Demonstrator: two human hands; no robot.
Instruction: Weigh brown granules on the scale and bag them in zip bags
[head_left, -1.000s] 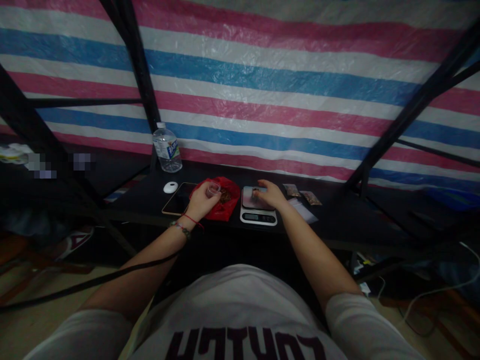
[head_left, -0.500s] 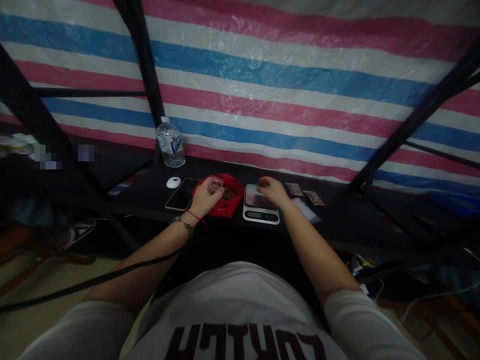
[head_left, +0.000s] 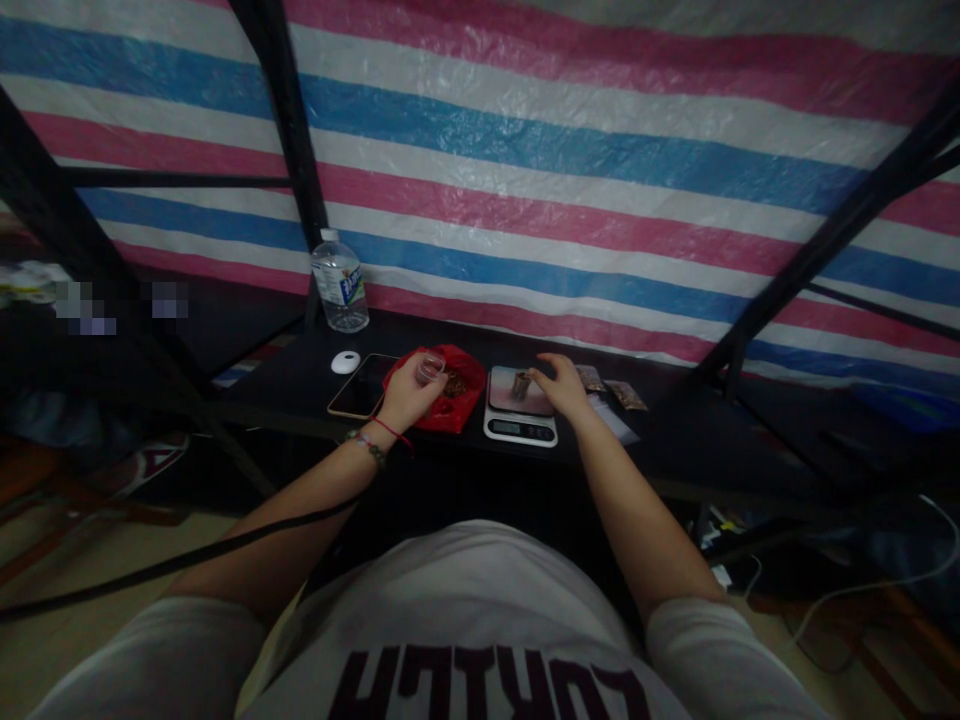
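My left hand (head_left: 411, 393) is closed around a small clear plastic cup (head_left: 430, 368), held over a red plastic bag (head_left: 466, 400). Small brown pieces (head_left: 455, 385) lie in the bag; I cannot make out their kind. On the metal plate of a white digital scale (head_left: 521, 428) stands a small container filled with brown pieces (head_left: 520, 384). My right hand (head_left: 562, 386) is just right of that container, thumb and fingers apart, with nothing in its grasp.
Two small clear packets of brown pieces (head_left: 626, 395) and flat clear bags (head_left: 616, 420) lie right of the scale. A phone (head_left: 363, 387), a white mouse (head_left: 346, 362) and a plastic bottle (head_left: 341, 285) are on the left. Black metal posts (head_left: 296, 150) frame the table.
My right hand has let go of the small container on the scale and drawn back to the right, its fingers opening. The left hand keeps the clear cup over the red bag.
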